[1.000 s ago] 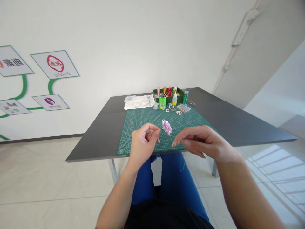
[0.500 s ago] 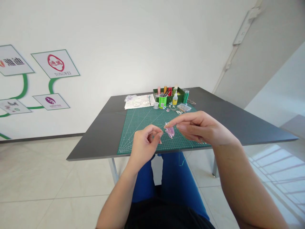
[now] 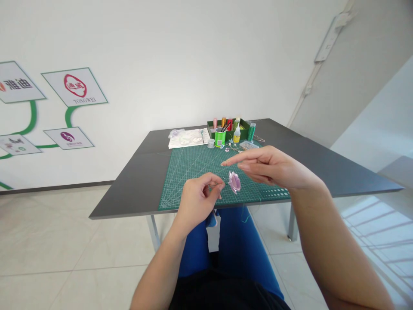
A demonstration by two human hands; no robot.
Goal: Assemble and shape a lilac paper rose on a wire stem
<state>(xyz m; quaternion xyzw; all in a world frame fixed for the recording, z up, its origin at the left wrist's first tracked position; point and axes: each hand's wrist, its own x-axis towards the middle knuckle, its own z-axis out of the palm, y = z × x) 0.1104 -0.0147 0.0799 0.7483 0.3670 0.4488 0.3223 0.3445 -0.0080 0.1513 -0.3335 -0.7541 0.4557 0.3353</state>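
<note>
A white wall (image 3: pixel 180 64) fills the back of the view, with a pale tiled floor (image 3: pixel 64 241) below it. In front of the wall stands a dark grey worktop (image 3: pixel 135 172), its near edge over the person's blue trouser legs (image 3: pixel 238 249). A green gridded cutting mat (image 3: pixel 193 161) lies across its middle.

The right hand (image 3: pixel 274 170) is above the right part of the mat, index finger stretched out toward the left and thumb beneath it; whether its grip holds anything fine, I cannot tell. The left hand (image 3: pixel 200 198), lower and to the left, has its grip closed, thumb and fingers pinching a thin stem.

At the far side sits a dark green box (image 3: pixel 244 134) with coloured spools standing in it. Left of it lie white printed sheets (image 3: pixel 187 138). In front of the box are a bright green can (image 3: pixel 220 138) holding dark-handled tools, a glue bottle (image 3: pixel 236 135) with a yellow label and, near the can, a small pale spool (image 3: pixel 211 143).

The lilac flower (image 3: pixel 234 183) is held in the air over the near part of the mat, just right of the left fingertips and below the right index finger, apart from it. Smallest is a thin green thread (image 3: pixel 245 219), hanging in front of the trouser legs.
</note>
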